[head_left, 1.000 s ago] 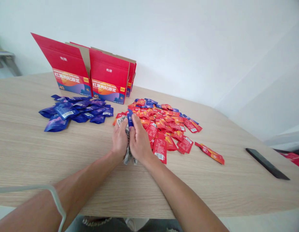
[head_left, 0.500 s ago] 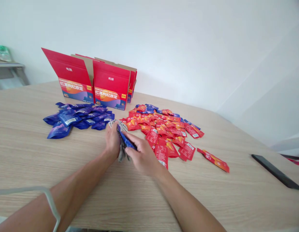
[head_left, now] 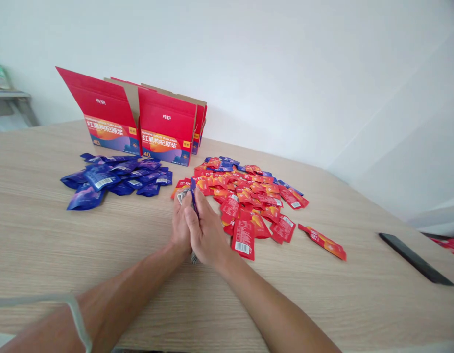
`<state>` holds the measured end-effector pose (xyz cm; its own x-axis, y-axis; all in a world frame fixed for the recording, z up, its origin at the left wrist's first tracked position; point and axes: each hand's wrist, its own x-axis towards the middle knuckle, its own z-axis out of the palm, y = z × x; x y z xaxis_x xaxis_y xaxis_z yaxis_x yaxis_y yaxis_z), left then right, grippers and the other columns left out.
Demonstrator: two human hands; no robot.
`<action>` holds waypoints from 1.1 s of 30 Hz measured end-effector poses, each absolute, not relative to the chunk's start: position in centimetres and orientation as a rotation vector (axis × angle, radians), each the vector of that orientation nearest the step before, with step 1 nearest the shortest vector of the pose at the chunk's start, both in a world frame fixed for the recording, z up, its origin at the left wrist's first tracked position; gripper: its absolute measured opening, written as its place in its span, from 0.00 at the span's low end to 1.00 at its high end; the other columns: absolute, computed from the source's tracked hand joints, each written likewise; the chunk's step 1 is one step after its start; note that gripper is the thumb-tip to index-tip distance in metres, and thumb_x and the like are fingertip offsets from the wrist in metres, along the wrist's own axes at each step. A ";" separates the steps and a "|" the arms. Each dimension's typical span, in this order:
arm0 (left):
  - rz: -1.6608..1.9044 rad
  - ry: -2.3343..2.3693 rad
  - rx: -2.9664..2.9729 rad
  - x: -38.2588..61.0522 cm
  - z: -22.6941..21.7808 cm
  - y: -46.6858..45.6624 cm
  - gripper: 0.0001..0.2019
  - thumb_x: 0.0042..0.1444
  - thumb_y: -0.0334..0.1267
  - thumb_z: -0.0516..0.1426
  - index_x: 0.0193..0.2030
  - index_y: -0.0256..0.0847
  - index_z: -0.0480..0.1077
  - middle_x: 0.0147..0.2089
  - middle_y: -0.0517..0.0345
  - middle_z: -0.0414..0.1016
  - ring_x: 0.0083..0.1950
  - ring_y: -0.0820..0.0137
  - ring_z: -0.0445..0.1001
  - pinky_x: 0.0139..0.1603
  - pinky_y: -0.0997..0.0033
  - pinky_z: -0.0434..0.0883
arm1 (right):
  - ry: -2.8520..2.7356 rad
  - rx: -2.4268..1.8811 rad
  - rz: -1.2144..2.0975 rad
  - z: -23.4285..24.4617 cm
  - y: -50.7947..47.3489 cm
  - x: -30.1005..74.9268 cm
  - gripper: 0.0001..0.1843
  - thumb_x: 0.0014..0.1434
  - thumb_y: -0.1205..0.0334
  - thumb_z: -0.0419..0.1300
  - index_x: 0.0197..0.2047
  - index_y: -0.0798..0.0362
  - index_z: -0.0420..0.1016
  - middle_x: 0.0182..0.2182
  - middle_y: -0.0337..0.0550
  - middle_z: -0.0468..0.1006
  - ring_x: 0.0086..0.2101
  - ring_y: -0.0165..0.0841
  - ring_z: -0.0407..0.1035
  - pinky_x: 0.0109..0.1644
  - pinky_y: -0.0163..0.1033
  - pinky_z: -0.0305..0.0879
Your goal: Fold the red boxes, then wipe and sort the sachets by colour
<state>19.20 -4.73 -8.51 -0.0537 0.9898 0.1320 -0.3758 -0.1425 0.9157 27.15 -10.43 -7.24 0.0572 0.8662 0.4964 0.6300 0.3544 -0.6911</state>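
Note:
My left hand (head_left: 180, 226) and my right hand (head_left: 205, 230) are pressed together around a small stack of sachets (head_left: 186, 196), silver and blue at its top edge, held upright on the wooden table (head_left: 65, 245). Both hands are closed on the stack. A heap of red sachets (head_left: 249, 196) with a few blue ones mixed in lies just right of my hands. A pile of blue sachets (head_left: 112, 179) lies to the left. Behind them stand open red cartons (head_left: 138, 120).
One red sachet (head_left: 322, 241) lies apart to the right of the heap. A flat black object (head_left: 414, 257) lies near the table's right edge, with red packets (head_left: 449, 244) beyond it. A grey shelf (head_left: 10, 100) stands at the far left against the white wall.
A second ago both hands held the stack; my right hand then slid a blue sachet at an angle against it, and now both hands press the stack together upright again.

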 end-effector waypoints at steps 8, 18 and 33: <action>1.523 1.124 0.815 18.6 -6.9 -3.0 0.16 0.62 0.51 0.59 0.30 0.47 0.61 0.28 0.60 0.63 0.34 0.64 0.66 0.38 0.62 0.71 | -1.803 -1.299 0.308 -5.9 -11.8 26.0 0.31 0.72 0.59 0.56 0.74 0.59 0.71 0.69 0.58 0.76 0.68 0.45 0.73 0.73 0.53 0.71; 1.438 0.870 0.807 20.6 -7.6 -4.6 0.15 0.59 0.53 0.62 0.41 0.43 0.78 0.39 0.56 0.81 0.43 0.60 0.79 0.45 0.65 0.77 | -1.062 -1.294 0.470 -7.4 -8.8 29.2 0.23 0.69 0.49 0.62 0.60 0.50 0.85 0.55 0.51 0.86 0.51 0.44 0.82 0.58 0.53 0.82; 1.534 0.807 0.944 20.8 -8.1 -6.1 0.09 0.66 0.46 0.60 0.42 0.43 0.74 0.40 0.55 0.78 0.43 0.63 0.76 0.49 0.65 0.74 | -1.356 -1.443 0.331 -8.6 -8.5 27.8 0.29 0.76 0.52 0.49 0.72 0.52 0.75 0.67 0.53 0.79 0.66 0.46 0.75 0.73 0.58 0.69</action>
